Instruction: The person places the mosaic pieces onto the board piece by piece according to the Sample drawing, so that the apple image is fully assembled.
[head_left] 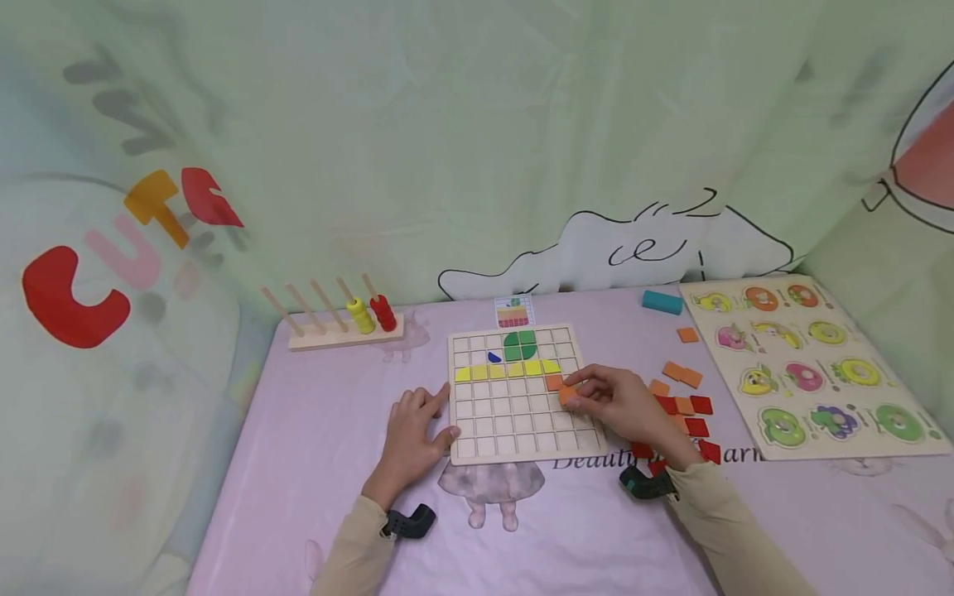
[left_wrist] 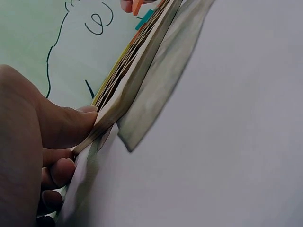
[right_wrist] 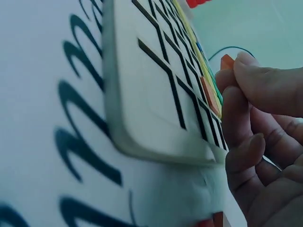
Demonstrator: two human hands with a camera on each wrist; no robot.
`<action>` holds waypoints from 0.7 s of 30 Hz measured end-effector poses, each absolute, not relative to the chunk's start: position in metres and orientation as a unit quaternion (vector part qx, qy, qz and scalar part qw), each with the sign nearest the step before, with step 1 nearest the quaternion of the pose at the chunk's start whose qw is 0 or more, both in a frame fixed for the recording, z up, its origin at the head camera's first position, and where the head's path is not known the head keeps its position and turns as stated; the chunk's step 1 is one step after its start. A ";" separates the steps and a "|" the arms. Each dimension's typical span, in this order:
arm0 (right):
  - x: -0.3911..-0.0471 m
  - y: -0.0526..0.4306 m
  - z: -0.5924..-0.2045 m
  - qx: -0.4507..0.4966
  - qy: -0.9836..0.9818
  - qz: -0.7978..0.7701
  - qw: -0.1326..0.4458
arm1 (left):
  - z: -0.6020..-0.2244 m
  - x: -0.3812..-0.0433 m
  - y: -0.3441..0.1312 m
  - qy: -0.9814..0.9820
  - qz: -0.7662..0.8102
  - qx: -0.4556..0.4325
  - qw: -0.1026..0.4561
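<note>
The wooden grid board (head_left: 492,426) lies on the table, with green, yellow and blue pieces and one orange square in its cells. My right hand (head_left: 614,401) pinches an orange square tile (head_left: 568,395) between thumb and fingers, over the board's right side. In the right wrist view the tile (right_wrist: 227,61) shows at the fingertips, mostly covered by them. At the board's left edge, my left hand (head_left: 413,430) rests with thumb and index finger touching the wood. The left wrist view shows that thumb (left_wrist: 71,125) against the board's edge (left_wrist: 125,97).
Loose red tiles (head_left: 696,428) and orange tiles (head_left: 681,374) lie right of the board. Further right is a fruit puzzle board (head_left: 768,389). A teal block (head_left: 662,302), a small picture card (head_left: 514,311) and a peg stand (head_left: 346,333) with yellow and red beads stand farther back.
</note>
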State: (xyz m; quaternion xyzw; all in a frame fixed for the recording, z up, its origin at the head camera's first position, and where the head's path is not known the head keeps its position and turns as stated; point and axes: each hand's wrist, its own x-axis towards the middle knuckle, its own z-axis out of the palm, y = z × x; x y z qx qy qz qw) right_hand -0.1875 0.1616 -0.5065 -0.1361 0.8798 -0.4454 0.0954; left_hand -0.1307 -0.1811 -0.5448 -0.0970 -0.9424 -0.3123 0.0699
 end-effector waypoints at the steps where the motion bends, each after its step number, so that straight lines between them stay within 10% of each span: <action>1: -0.187 0.159 -0.506 -0.136 0.882 -0.442 0.096 | -0.545 -0.131 -0.181 -0.942 -0.312 -0.097 0.071; 21: -0.185 0.146 -0.507 -0.138 0.910 -0.385 0.069 | -0.548 -0.131 -0.182 -0.939 -0.314 -0.107 0.087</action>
